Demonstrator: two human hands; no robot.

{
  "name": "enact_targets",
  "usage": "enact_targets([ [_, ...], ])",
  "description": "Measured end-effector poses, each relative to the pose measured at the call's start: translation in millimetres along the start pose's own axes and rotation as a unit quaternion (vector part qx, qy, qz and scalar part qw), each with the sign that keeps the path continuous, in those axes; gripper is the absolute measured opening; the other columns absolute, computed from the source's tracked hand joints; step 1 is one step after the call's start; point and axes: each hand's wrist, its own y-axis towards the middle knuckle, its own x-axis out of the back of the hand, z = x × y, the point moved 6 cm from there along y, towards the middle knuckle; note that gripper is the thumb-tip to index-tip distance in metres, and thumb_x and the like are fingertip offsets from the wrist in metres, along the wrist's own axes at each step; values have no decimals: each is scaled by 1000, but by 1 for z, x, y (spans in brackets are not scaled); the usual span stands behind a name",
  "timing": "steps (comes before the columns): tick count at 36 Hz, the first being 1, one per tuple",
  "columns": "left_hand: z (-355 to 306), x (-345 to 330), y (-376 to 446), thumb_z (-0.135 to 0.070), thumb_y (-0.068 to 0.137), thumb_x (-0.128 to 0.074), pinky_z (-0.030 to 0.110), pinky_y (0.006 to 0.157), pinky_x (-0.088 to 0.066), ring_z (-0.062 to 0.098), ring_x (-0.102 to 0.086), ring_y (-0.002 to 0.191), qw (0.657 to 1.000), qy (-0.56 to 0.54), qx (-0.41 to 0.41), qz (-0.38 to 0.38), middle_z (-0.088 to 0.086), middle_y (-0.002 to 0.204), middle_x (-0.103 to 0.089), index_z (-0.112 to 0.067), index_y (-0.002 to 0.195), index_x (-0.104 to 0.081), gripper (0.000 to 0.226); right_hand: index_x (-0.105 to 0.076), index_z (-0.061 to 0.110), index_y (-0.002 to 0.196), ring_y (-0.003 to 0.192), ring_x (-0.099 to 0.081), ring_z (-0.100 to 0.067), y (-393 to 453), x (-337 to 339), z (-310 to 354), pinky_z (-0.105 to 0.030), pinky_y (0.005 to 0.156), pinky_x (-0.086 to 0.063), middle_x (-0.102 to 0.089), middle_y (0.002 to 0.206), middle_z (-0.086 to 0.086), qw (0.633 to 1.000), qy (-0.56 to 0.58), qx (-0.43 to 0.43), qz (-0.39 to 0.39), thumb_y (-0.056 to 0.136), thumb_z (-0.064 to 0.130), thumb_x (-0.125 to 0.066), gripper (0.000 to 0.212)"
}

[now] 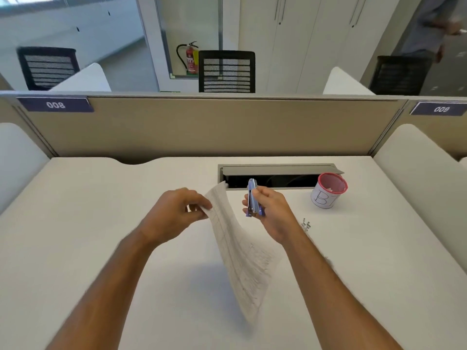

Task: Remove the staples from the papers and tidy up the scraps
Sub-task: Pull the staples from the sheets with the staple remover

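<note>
My left hand (177, 213) pinches the upper edge of a bundle of lined papers (242, 258), which hangs lifted off the white desk (101, 248) and blurs toward its lower end. Just right of the papers, my right hand (270, 213) grips a blue stapler (253, 198) held upright, a short gap from the sheets. A small heap of pulled staples (306, 224) lies on the desk right of my right wrist. A red-rimmed cup (328, 190) wrapped in white paper marked "BI" stands at the back right.
An open cable tray slot (275, 178) is cut into the desk behind my hands. A beige partition (214, 127) closes off the far edge. White side dividers (417, 168) flank the desk. Chairs and a person stand beyond the partition.
</note>
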Motion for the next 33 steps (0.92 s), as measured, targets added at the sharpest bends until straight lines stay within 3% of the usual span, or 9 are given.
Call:
enact_targets([
  [5, -18, 12, -5, -25, 79, -86, 7, 75, -38, 3, -46, 97, 999, 6, -48, -21, -10, 90, -51, -30, 87, -81, 11, -66, 15, 102, 91, -70, -21, -17, -10, 13, -41, 87, -60, -68, 101, -12, 1000, -4, 9, 28, 106, 15, -49, 17],
  [10, -37, 19, -11, -25, 84, -84, 16, 87, -40, 4, -47, 121, 997, -47, -56, -14, -15, 120, -59, -28, 84, -79, 6, -67, 2, 104, 80, -68, -17, -33, -19, 26, -36, 76, -60, -66, 91, -10, 999, -15, 30, 36, 103, 17, -54, 20],
  [12, -46, 23, -13, -23, 89, -79, 22, 86, -44, 8, -58, 113, 995, -80, -51, -10, -13, 115, -68, -27, 89, -77, 4, -66, -4, 110, 76, -65, -18, -39, -21, 34, -34, 70, -58, -65, 87, -9, 997, -37, 64, 19, 101, 20, -59, 26],
  [15, -58, 26, -14, -24, 94, -74, 34, 77, -50, 18, -65, 88, 993, -103, -49, -14, -6, 90, -74, -22, 90, -76, 4, -67, 0, 103, 71, -62, -19, -52, -23, 56, -36, 65, -55, -65, 78, -6, 987, -68, 147, -16, 100, 20, -62, 21],
  [19, -69, 38, -18, -23, 93, -75, 26, 62, -47, 10, -60, 66, 986, -141, -50, -69, -5, 75, -71, -19, 82, -74, 11, -68, 13, 99, 70, -61, -15, -79, -26, 94, -40, 63, -54, -67, 79, -14, 950, -143, 275, -36, 98, 18, -63, 7],
  [24, -81, 51, -25, -19, 95, -71, 37, 69, -55, 21, -70, 73, 957, -286, -24, -48, 14, 87, -78, -9, 92, -78, 12, -66, 11, 110, 70, -64, -15, -118, -34, 130, -31, 66, -54, -72, 86, -10, 938, -108, 329, 4, 98, 13, -65, 13],
  [27, -82, 51, -24, -13, 97, -66, 38, 73, -55, 25, -70, 78, 943, -333, -6, -3, 16, 90, -77, -3, 99, -78, 15, -67, 12, 107, 71, -60, -17, -132, -41, 133, -34, 69, -53, -69, 81, -4, 930, -130, 343, 36, 97, 11, -66, 11],
  [30, -77, 44, -24, -10, 98, -65, 39, 77, -54, 29, -69, 82, 935, -350, 23, 39, 18, 93, -76, -1, 99, -77, 16, -68, 13, 108, 86, -67, -18, -146, -44, 129, -38, 79, -56, -70, 92, 1, 877, -225, 424, -26, 95, 12, -68, 14],
  [33, -65, 30, -24, -10, 100, -65, 41, 78, -51, 29, -67, 79, 944, -319, 61, 55, 21, 90, -75, -1, 98, -77, 15, -67, 5, 114, 95, -65, -16, -158, -45, 122, -24, 84, -53, -67, 100, -3, 812, -279, 504, -97, 94, 5, -67, 20],
])
